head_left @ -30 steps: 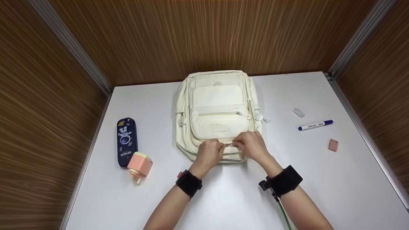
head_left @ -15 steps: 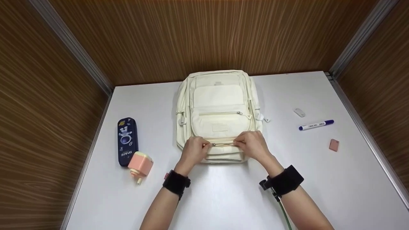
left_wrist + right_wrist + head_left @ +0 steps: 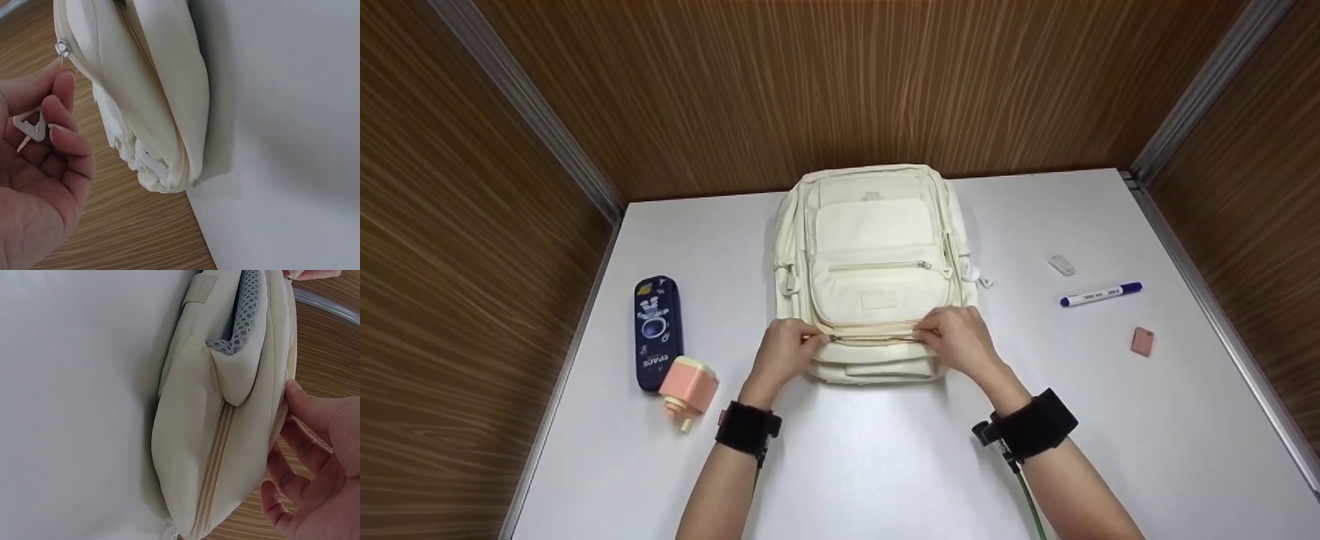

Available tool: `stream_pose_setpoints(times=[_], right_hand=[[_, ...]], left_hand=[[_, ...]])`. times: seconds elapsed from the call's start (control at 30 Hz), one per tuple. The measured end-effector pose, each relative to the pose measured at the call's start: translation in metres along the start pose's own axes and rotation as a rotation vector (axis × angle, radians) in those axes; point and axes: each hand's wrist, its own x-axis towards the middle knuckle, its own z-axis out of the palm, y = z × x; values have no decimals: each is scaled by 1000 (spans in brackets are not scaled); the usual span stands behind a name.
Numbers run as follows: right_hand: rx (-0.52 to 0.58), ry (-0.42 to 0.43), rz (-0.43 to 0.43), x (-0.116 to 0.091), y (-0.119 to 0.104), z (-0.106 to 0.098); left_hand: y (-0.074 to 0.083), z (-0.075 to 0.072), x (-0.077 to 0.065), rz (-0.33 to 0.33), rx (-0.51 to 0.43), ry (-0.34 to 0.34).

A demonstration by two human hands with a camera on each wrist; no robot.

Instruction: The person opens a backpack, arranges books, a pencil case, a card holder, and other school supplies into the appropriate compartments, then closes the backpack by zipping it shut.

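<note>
A cream backpack (image 3: 876, 225) lies on the white table, its front pocket facing up. At the left end of the pocket's lower zipper, my left hand (image 3: 786, 351) pinches the zipper pull between thumb and index finger. The left wrist view shows the metal slider (image 3: 63, 49) just beyond the fingertips and a white triangular tab (image 3: 38, 134) within the curled fingers. My right hand (image 3: 960, 341) pinches the fabric edge near the right end of that zipper. In the right wrist view, its thumb (image 3: 298, 395) presses the edge while the lower fingers are loosely bent.
To the left lie a navy space-print pencil case (image 3: 658, 334) and a pink crank pencil sharpener (image 3: 688, 384) against its lower end. On the right are a small white piece (image 3: 1061, 265), a blue-capped marker (image 3: 1101, 295) and a small pink block (image 3: 1141, 341). Wood-grain panels (image 3: 840, 90) surround the table.
My left hand has slid left along the zipper with the slider, away from the right hand. A longer parted stretch shows between the hands. The right hand has barely moved.
</note>
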Motion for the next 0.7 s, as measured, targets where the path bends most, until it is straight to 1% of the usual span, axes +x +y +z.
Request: stream_pose_setpoints(times=[0.1,0.17,0.23,0.33,0.47,0.57,0.63,0.7], right_hand=[[7,-54,2,1,-4,1],[18,-89,-23,4,-10,3],[25,-116,-68,6,-17,6],[22,-140,-138,11,-27,12],[-17,-136,-189,16,-39,20],[-29,-114,-190,18,-43,22],[-28,-98,-181,19,-44,22],[-23,-85,-168,19,-45,22]], left_hand=[[-1,3,-1,-25,-11,-67],[-1,6,-2,-37,-7,-102],[-1,9,-2,-36,1,-119],[0,13,-1,-20,13,-123],[1,13,-1,-23,30,-142],[1,12,-3,-25,46,-160],[0,10,-4,-20,59,-152],[-1,9,-5,-11,65,-122]])
